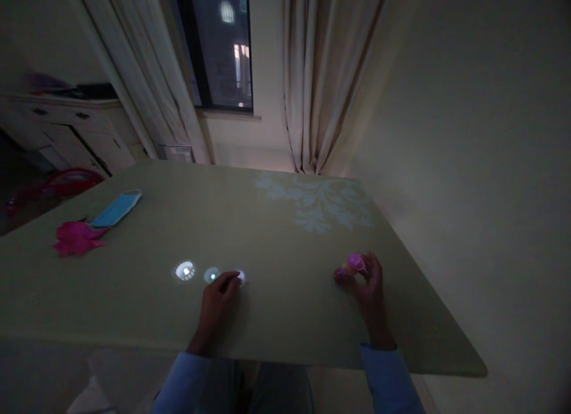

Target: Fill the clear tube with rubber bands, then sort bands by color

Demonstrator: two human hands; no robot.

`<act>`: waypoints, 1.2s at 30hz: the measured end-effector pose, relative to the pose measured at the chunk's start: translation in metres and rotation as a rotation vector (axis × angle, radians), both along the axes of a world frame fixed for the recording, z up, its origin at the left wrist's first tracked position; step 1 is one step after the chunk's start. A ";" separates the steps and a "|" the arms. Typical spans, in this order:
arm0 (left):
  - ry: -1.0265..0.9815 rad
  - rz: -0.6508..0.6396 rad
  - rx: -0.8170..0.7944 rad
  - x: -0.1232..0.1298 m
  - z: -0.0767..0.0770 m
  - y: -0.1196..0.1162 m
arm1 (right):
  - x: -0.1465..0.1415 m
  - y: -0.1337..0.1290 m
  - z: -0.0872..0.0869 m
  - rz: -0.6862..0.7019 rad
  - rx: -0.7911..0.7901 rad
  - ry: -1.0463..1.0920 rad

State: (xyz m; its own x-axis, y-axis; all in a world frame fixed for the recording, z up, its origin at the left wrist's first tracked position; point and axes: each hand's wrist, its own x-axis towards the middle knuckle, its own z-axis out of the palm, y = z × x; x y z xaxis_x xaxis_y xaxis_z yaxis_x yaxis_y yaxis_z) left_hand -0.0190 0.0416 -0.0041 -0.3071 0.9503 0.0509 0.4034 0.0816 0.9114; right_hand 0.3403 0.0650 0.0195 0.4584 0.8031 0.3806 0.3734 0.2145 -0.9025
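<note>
My right hand (369,283) grips a small colourful object (355,263) above the right part of the table. This object has a rounded pink top, a bit of yellow below it and a red lower end; its exact kind is unclear in the dim light. On the left, my left hand (219,292) rests low over the tabletop, thumb and fingers pinched together. Its fingertips meet a bright white spot (241,277), and whatever they hold is too small or hidden to make out. Two more round bright spots lie on the surface to its left.
The green-covered table (285,319) has a pale leaf pattern at its far right. A blue face mask (116,209) and a crumpled pink item (78,237) lie at the left. A wall borders the right side; curtains (307,75) and a window (223,51) stand behind.
</note>
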 end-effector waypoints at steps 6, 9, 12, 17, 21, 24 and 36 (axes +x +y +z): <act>-0.014 -0.022 -0.003 0.001 -0.005 0.002 | -0.029 0.004 0.010 0.045 -0.059 0.067; -0.025 -0.040 -0.003 0.003 -0.003 0.001 | -0.059 0.002 0.017 0.195 -0.042 0.270; -0.080 -0.084 0.035 0.001 -0.001 -0.003 | -0.094 0.002 0.026 0.385 -0.085 0.363; -0.215 -0.182 0.187 0.001 0.001 -0.015 | -0.150 0.010 0.037 0.675 -0.176 0.396; -0.274 -0.282 0.261 0.008 0.000 -0.017 | -0.193 0.020 0.040 0.832 -0.224 0.417; -0.261 -0.225 0.248 0.009 -0.001 -0.015 | -0.220 0.027 0.042 0.912 -0.239 0.350; 0.059 0.230 0.243 -0.017 -0.002 -0.003 | -0.269 0.055 0.034 0.894 -0.258 0.367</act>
